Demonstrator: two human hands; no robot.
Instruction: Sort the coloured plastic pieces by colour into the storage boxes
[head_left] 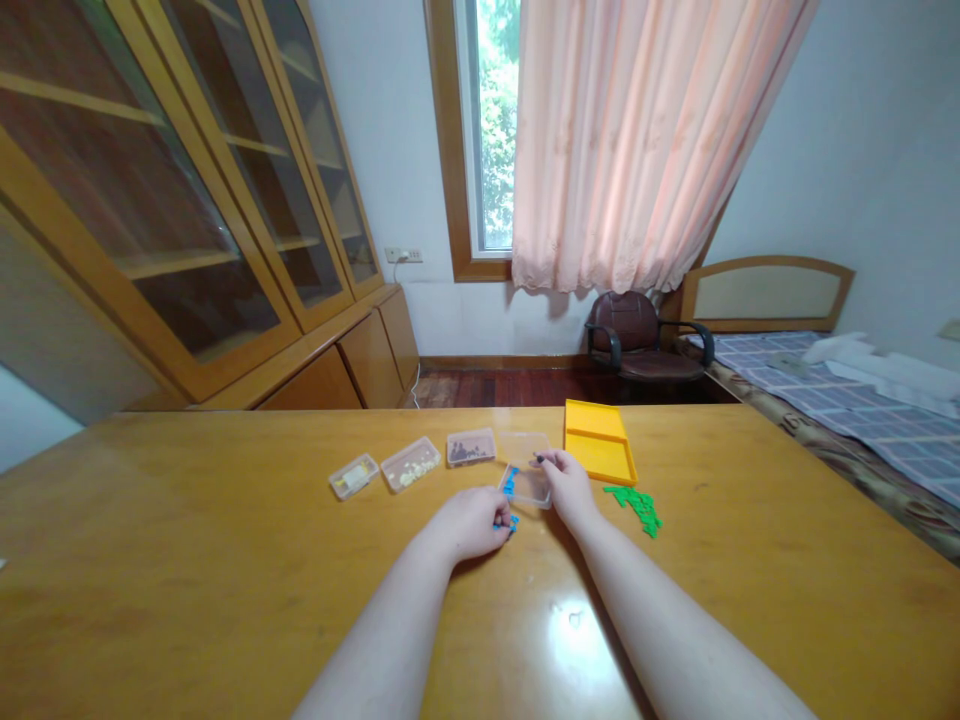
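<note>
My left hand [480, 520] rests low over the table with its fingers curled in on small blue plastic pieces [514, 522]. Just beyond it lies a clear plastic box [534, 490] with its see-through lid [525, 441] folded back. More blue pieces [510, 481] sit along the left side of that box. My right hand [568, 478] is closed at the box's right edge, thumb and fingers pinched there. A small dark spot shows at its fingertips; I cannot tell what it is. Green plastic pieces [637, 509] lie in a loose pile right of my right hand.
Left of the clear box stand a box of dark pieces [471, 449], a box of cream pieces [411, 466] and a small box with yellow and white contents [354, 478]. An open yellow case [600, 442] lies behind the green pile. Beyond the table [225, 560] is an armchair [637, 340].
</note>
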